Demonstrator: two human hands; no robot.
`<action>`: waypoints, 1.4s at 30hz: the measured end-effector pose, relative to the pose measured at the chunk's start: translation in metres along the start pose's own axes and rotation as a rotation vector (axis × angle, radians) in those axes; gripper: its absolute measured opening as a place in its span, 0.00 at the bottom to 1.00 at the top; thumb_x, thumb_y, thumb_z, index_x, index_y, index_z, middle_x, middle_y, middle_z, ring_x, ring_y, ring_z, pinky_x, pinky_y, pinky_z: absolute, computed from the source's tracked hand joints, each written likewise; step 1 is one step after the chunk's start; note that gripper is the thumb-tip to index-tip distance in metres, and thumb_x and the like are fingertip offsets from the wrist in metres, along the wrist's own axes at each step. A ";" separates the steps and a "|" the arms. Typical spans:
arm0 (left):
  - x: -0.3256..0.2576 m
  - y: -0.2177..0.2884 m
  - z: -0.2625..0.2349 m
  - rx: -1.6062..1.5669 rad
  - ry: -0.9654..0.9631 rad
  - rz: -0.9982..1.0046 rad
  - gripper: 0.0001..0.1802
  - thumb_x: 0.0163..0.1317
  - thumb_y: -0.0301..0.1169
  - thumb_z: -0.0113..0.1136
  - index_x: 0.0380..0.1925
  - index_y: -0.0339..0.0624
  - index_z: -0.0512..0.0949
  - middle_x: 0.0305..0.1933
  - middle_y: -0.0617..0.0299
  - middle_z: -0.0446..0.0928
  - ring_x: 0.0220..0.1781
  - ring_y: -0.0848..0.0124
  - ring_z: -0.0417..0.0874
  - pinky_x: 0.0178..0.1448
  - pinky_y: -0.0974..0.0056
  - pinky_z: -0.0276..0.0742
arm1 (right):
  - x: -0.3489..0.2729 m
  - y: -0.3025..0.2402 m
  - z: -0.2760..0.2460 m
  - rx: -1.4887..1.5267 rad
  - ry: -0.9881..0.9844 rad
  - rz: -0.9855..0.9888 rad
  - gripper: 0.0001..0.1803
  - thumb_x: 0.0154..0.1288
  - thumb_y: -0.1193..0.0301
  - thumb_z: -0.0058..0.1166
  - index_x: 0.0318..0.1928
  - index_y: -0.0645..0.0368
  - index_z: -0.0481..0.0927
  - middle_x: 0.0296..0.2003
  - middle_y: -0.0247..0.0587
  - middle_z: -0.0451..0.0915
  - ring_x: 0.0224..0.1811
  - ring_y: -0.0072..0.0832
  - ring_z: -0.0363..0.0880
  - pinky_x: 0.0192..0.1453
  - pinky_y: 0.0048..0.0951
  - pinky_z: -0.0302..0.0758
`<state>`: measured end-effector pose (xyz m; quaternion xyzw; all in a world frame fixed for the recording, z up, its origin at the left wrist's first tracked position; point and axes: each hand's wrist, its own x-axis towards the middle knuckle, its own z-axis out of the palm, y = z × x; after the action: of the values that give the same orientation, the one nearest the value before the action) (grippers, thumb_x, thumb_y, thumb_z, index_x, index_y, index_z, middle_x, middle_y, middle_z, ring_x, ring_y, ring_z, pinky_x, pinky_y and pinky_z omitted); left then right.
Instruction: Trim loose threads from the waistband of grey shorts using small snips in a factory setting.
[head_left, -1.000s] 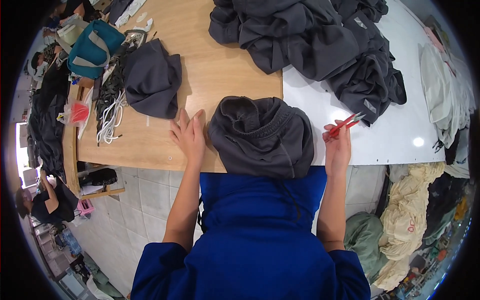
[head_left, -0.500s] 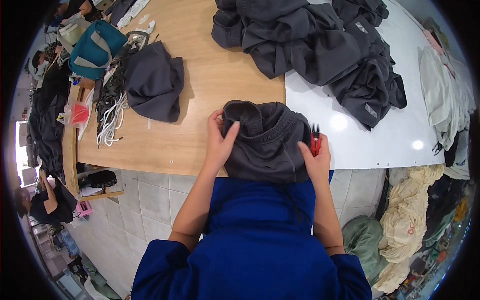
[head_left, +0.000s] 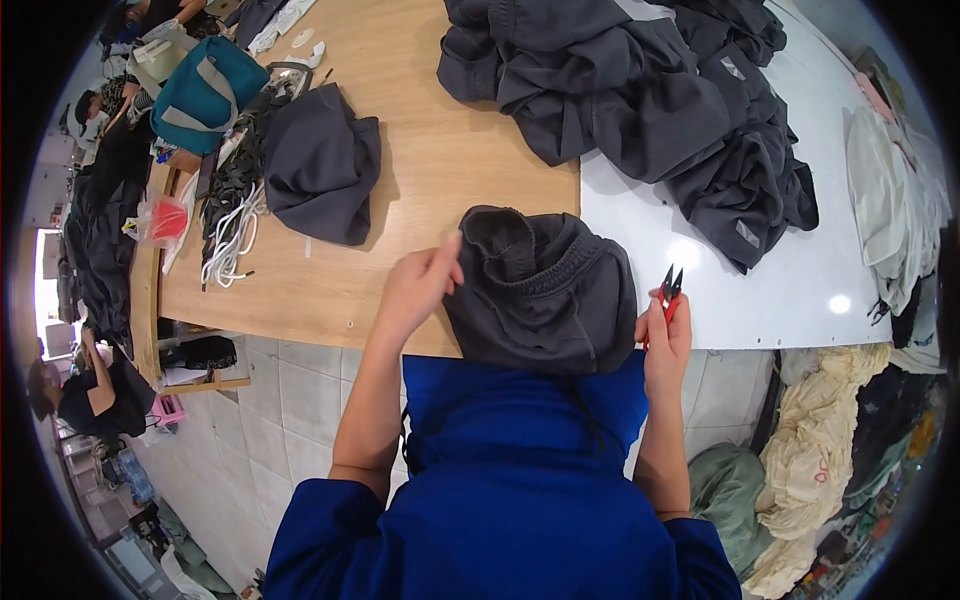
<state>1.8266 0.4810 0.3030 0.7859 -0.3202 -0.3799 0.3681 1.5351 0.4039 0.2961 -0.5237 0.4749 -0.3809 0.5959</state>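
Note:
A dark grey garment (head_left: 545, 300) with a gathered elastic waistband lies bunched at the table's near edge, in front of my body. Just off its left side is my left hand (head_left: 418, 287), slightly blurred, fingers loosely bent and apart, holding nothing. My right hand (head_left: 665, 335) is closed around red-handled thread snips (head_left: 670, 290) beside the garment's right side. The snips' dark blades point away from me and stand a little apart.
A large heap of dark grey garments (head_left: 620, 90) covers the far right. Another folded grey piece (head_left: 322, 165) lies left, beside white cords (head_left: 235, 240) and a teal bag (head_left: 208, 95). Cream cloth (head_left: 825, 440) is piled below the table's right side. People work at far left.
My left hand has let go of the garment and drawn back to the left. My right hand has moved right, off the garment, with the snips turned more into view.

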 end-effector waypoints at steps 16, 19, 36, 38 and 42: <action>0.026 -0.023 0.024 -0.160 -0.151 -0.115 0.22 0.60 0.46 0.55 0.19 0.38 0.77 0.19 0.61 0.77 0.24 0.70 0.79 0.28 0.68 0.70 | -0.009 -0.016 0.015 0.146 -0.036 -0.036 0.12 0.66 0.76 0.45 0.48 0.63 0.65 0.28 0.34 0.73 0.29 0.16 0.70 0.36 0.16 0.68; 0.016 -0.016 0.021 -0.453 -0.226 -0.262 0.15 0.62 0.40 0.54 0.24 0.40 0.76 0.24 0.66 0.77 0.27 0.76 0.79 0.31 0.72 0.73 | -0.012 -0.018 0.011 0.108 0.003 0.051 0.11 0.67 0.74 0.44 0.48 0.63 0.66 0.26 0.35 0.73 0.27 0.18 0.70 0.35 0.17 0.68; -0.049 0.034 0.039 -0.884 -0.526 -0.094 0.13 0.66 0.33 0.48 0.47 0.40 0.74 0.42 0.61 0.78 0.42 0.72 0.80 0.45 0.67 0.78 | -0.014 -0.057 0.057 -0.307 -0.237 -0.375 0.18 0.46 0.79 0.63 0.41 0.60 0.78 0.26 0.32 0.75 0.22 0.14 0.66 0.28 0.16 0.63; -0.050 0.034 0.040 -0.731 -0.536 -0.048 0.14 0.67 0.34 0.47 0.46 0.39 0.75 0.42 0.61 0.78 0.41 0.72 0.80 0.45 0.67 0.78 | -0.009 -0.046 0.057 -0.514 -0.237 -0.671 0.17 0.39 0.78 0.65 0.35 0.57 0.81 0.19 0.34 0.74 0.16 0.25 0.66 0.21 0.24 0.60; -0.047 0.029 0.045 -0.901 -0.626 -0.157 0.14 0.68 0.37 0.46 0.42 0.40 0.76 0.40 0.61 0.79 0.39 0.72 0.81 0.42 0.67 0.79 | -0.016 -0.039 0.062 -0.569 -0.200 -0.906 0.14 0.38 0.79 0.63 0.32 0.55 0.82 0.13 0.30 0.70 0.14 0.28 0.64 0.20 0.27 0.59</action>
<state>1.7590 0.4876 0.3239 0.4217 -0.1606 -0.7210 0.5259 1.5927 0.4289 0.3373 -0.8502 0.2269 -0.4045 0.2492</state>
